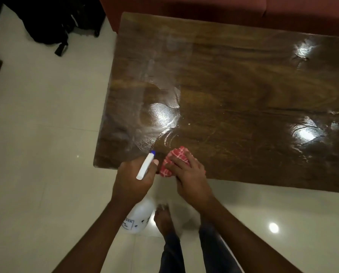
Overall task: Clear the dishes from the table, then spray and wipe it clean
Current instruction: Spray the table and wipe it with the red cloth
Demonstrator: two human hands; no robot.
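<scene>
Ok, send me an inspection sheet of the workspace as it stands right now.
Surface: dark glossy wooden table, wet streaks and spray film on its left part, no dishes on it.
Job's things: white plastic spray bottle with blue nozzle; red-and-white checked cloth bunched at the table's near edge.
Clutter: nothing seen.
Hands: left hand grips the bottle; right hand presses the cloth, fingers spread over it.
Cables: nothing seen.
Surroundings: pale tiled floor; black bag on it past the table's left end; red sofa behind.
</scene>
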